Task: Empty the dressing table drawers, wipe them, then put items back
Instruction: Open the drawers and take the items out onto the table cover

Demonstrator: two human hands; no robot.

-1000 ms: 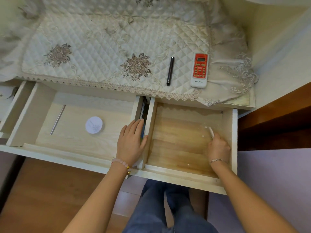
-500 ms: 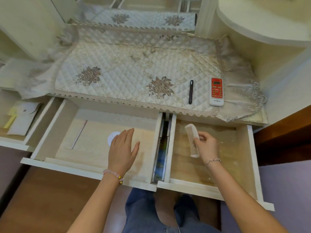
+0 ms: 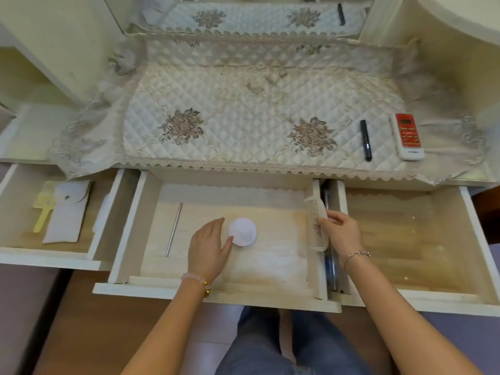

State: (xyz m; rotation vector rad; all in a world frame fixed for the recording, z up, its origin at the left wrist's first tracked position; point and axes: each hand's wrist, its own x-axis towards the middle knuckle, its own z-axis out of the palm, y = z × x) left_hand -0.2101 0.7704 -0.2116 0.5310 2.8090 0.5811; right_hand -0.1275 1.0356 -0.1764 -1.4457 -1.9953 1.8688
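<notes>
Three drawers stand pulled out below the dressing table. My right hand (image 3: pixel 341 234) pinches a cream comb (image 3: pixel 316 223) above the wall between the middle drawer (image 3: pixel 286 255) and the right drawer (image 3: pixel 405 239). My left hand (image 3: pixel 208 247) hovers flat inside the middle drawer, fingers straight, just left of a round white pad (image 3: pixel 243 231). A thin metal rod (image 3: pixel 174 229) lies further left in that drawer. The right drawer holds only specks. In the left drawer (image 3: pixel 16 234) lie a white pouch (image 3: pixel 67 212) and a yellow handled item (image 3: pixel 43 212).
A quilted floral cloth (image 3: pixel 243 112) covers the table top. On its right side lie a black pen (image 3: pixel 365 139) and a red and white remote (image 3: pixel 408 136). A mirror stands at the back. My legs in jeans are under the drawers.
My right hand lifted the comb out of the right drawer and carried it left to the divider. My left hand left the drawer wall and moved over the middle drawer, near the pad.
</notes>
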